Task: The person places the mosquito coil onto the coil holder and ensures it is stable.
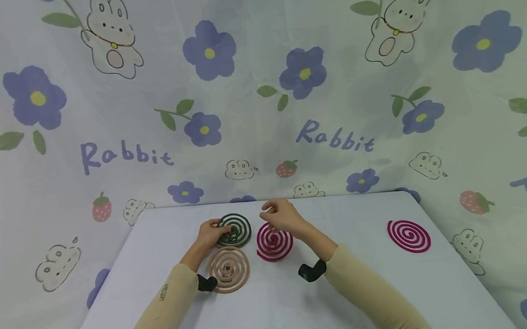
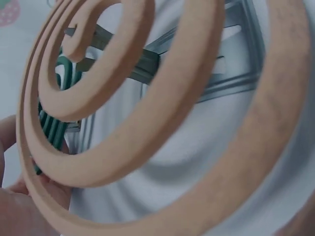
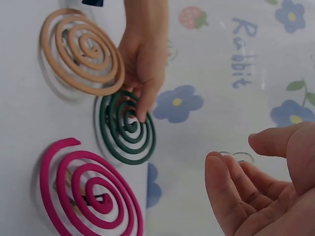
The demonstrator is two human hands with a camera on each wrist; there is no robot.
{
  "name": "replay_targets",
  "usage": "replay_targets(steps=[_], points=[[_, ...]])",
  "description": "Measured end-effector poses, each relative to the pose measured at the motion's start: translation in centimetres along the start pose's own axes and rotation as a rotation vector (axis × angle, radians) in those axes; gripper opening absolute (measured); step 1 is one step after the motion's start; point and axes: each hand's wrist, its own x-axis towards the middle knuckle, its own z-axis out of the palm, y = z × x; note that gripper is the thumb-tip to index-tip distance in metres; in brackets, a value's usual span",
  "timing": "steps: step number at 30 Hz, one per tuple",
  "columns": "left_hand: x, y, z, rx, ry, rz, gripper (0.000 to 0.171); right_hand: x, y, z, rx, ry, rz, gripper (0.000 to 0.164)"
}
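My left hand point(image 1: 209, 235) grips a green mosquito coil point(image 3: 128, 127) at its left side, thumb on top near the middle and the other fingers partly hidden at its edge. In front of it, a tan mosquito coil point(image 2: 172, 113) sits raised over the table on a metal stand point(image 2: 147, 69). To the right of the green one is a magenta mosquito coil point(image 3: 101, 201), with part of a small stand showing through its rings. Over that coil's far side hovers my right hand point(image 1: 283, 217), its fingers loosely bent and nothing between them.
Far to the right, another magenta coil point(image 1: 410, 234) lies on the white table point(image 1: 357, 291). Behind the table hangs a curtain point(image 1: 257, 82) printed with rabbits and flowers. Each wrist carries a black camera mount point(image 1: 312, 271).
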Motion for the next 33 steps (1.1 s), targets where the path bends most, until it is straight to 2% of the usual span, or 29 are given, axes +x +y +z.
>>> replay_targets(steps=[8,11,16,23,30,33], points=[[0.0,1.1,-1.0,0.072,0.016,0.030,0.057,-2.5,-1.2,-2.5,-0.049,0.033,-0.050,0.029],[0.1,2.1,-1.9,0.095,0.017,0.044,0.057,-3.3,-1.4,-3.4,-0.057,0.046,-0.068,0.029],[-0.4,4.3,-3.6,0.114,-0.001,0.108,0.056,-4.5,-1.6,-5.1,-0.079,0.090,-0.088,0.026],[-1.9,6.2,-5.8,0.167,-0.056,0.213,0.052,-6.2,-0.7,-8.0,-0.109,0.140,-0.089,0.028],[-3.7,7.2,-7.1,0.285,-0.131,0.353,0.042,-8.0,1.3,-10.8,-0.115,0.197,-0.075,0.028],[-5.3,8.1,-7.3,0.320,-0.177,0.396,0.038,-8.9,2.2,-11.9,-0.092,0.228,-0.070,0.028]])
